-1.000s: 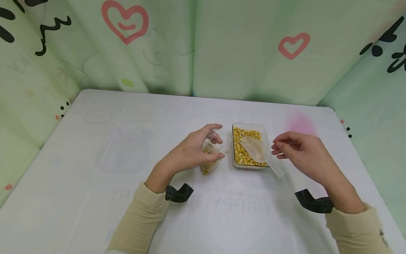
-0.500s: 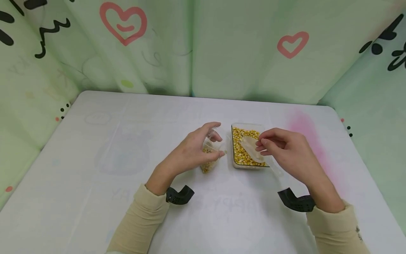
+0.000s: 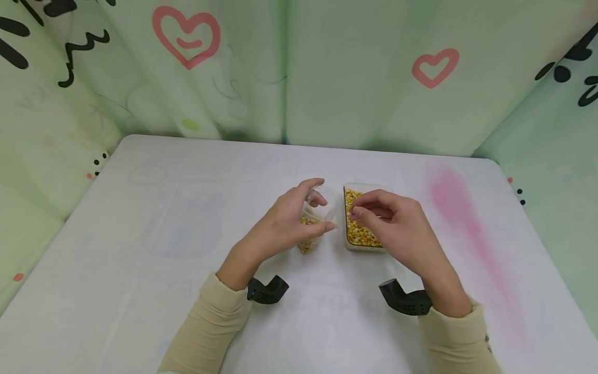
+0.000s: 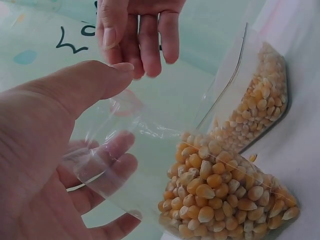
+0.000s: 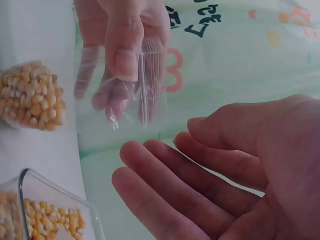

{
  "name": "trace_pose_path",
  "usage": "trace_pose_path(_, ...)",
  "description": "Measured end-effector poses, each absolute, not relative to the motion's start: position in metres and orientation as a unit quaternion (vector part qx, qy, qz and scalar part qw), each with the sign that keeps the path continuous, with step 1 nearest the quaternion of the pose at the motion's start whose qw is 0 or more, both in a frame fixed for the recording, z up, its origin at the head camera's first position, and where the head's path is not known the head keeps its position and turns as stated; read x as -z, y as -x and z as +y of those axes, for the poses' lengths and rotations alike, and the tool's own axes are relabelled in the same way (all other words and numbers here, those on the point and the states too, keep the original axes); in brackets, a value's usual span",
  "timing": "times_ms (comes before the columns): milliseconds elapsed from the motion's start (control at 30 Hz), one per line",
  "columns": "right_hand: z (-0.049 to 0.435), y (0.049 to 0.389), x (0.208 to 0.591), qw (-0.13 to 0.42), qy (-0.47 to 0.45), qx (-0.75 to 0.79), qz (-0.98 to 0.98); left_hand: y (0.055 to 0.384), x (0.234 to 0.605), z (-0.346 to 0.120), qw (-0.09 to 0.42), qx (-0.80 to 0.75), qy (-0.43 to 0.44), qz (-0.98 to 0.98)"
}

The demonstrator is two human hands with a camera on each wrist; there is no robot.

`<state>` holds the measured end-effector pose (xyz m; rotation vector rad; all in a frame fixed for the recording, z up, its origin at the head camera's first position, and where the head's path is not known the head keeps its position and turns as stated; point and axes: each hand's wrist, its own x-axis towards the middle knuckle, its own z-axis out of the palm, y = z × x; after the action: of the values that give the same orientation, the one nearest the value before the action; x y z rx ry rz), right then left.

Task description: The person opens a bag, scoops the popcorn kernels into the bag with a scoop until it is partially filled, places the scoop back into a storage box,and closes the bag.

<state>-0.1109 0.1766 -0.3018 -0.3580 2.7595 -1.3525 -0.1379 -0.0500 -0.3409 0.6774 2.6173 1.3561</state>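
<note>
My left hand [image 3: 291, 221] holds a clear zip bag [image 4: 225, 195] near its top, thumb on one side and fingers on the other. Corn kernels fill the bag's lower part, and it stands on the table. Close to the bag's mouth is my right hand [image 3: 397, 221], with nothing in its loosely bent fingers. Beneath that hand sits a clear plastic box [image 3: 347, 228] of yellow corn kernels [image 3: 363, 236]. In the head view, the hand hides the spoon on these kernels; a pale bit of it [image 5: 63, 234] shows low in the right wrist view.
The white table [image 3: 196, 291] has a faint print and a pink patch [image 3: 460, 213] at right. A single loose kernel [image 4: 253, 157] lies beside the bag. Green curtains [image 3: 345, 83] with hearts hang behind and at both sides.
My right hand has moved left from beside the box to over it, nearer the bag, and now covers the spoon. My left hand has stayed at the bag almost unmoved.
</note>
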Motion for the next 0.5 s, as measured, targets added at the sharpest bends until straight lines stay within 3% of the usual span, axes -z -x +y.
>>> trace_pose_path(500, 0.160, 0.110, 0.323, 0.042, 0.135, 0.466, 0.873, 0.141, 0.342, -0.048, 0.089, -0.465, -0.218, 0.853)
